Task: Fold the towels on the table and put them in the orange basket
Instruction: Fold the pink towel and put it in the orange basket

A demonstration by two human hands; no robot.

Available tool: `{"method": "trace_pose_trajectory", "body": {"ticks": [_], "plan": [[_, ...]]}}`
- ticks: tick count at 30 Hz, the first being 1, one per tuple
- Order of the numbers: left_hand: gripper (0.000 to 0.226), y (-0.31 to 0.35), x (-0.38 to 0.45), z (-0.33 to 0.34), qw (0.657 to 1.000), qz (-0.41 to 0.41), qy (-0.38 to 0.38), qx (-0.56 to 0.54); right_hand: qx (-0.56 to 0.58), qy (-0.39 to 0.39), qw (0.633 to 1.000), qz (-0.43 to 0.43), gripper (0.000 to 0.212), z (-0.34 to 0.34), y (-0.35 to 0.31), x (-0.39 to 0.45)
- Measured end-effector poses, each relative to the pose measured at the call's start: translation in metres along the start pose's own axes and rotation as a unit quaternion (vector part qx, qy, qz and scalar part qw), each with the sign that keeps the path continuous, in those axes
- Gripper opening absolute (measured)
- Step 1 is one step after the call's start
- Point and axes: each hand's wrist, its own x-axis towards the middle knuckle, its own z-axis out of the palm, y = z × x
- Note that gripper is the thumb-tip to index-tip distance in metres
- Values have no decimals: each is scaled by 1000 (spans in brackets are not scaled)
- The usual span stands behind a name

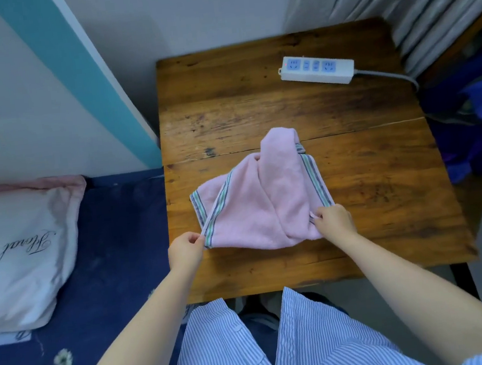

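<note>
Table: worn wooden table (372, 212) pushed up near a grey wall, curtains at the far right, a bed with navy bedding on the left
Towel: pink towel (263, 206) with striped borders, lying rumpled on the near-middle of the table, partly doubled over itself with one bit bunched up at the far end
Left hand: left hand (185, 250) pinching the near-left striped corner of the towel, right at the table's left edge
Right hand: right hand (335, 222) gripping the near-right corner, fingers closed on the edge of the cloth
Power strip: white power strip (317, 69) with blue sockets sitting at the far right of the table, well apart from the towel, cable running off to the right
Pillow: white pillow (16, 253) with cursive lettering on the bed, far left
Clothes: striped shirt (312, 345) hanging open at the near edge of the view
Basket: can't spot any orange basket from this angle
</note>
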Motion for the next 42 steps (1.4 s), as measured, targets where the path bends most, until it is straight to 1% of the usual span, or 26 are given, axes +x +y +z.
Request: {"method": "trace_pose_trajectory", "body": {"ticks": [2, 5, 7, 9, 12, 16, 20, 21, 23, 25, 27, 28, 30, 31, 33, 36, 38, 40, 42], "plan": [[17, 2, 0, -4, 1000, 1, 13, 3, 64, 20, 997, -27, 27, -13, 2, -5], [19, 14, 7, -17, 998, 34, 56, 6, 215, 26, 975, -47, 14, -44, 14, -12], [22, 30, 17, -30, 994, 62, 91, 4, 231, 45, 970, -67, 11, -70, 18, -13], [24, 58, 27, -43, 989, 98, 108, 4, 235, 92, 964, -82, 12, -99, 12, -5], [24, 123, 37, -63, 975, 174, 135, -20, 272, 174, 941, -102, 17, -155, -24, 16], [24, 225, 27, -94, 943, 254, 190, -101, 277, 300, 897, -170, 21, -236, -92, 33], [25, 303, 1, -135, 886, 333, 254, -198, 303, 399, 839, -212, 23, -307, -138, 24], [25, 315, -6, -148, 871, 343, 275, -218, 308, 421, 825, -217, 23, -322, -144, 19], [25, 325, -13, -170, 850, 338, 320, -245, 313, 459, 801, -221, 24, -345, -149, 9], [24, 324, -18, -188, 834, 328, 342, -282, 317, 491, 778, -231, 24, -363, -148, 2], [18, 308, -16, -196, 833, 306, 348, -303, 307, 498, 777, -232, 26, -370, -144, -2], [18, 295, -12, -194, 840, 289, 350, -296, 296, 487, 787, -237, 26, -366, -140, -2], [21, 263, 1, -186, 864, 256, 344, -264, 269, 448, 819, -236, 26, -348, -132, 2], [23, 243, 8, -177, 877, 242, 335, -244, 257, 420, 840, -226, 26, -333, -125, 5], [34, 212, 18, -162, 903, 227, 305, -199, 236, 355, 883, -193, 25, -305, -113, 11], [37, 161, 29, -133, 949, 208, 216, -96, 185, 213, 951, -128, 24, -250, -87, 14], [35, 127, 33, -115, 971, 185, 154, -9, 87, 101, 987, -87, 30, -206, -69, 11], [32, 98, 34, -100, 982, 157, 94, 52, -32, 3, 999, -43, 28, -166, -53, 8], [30, 71, 33, -88, 984, 119, 6, 133, -109, -59, 992, -6, 29, -128, -38, 2]]}}
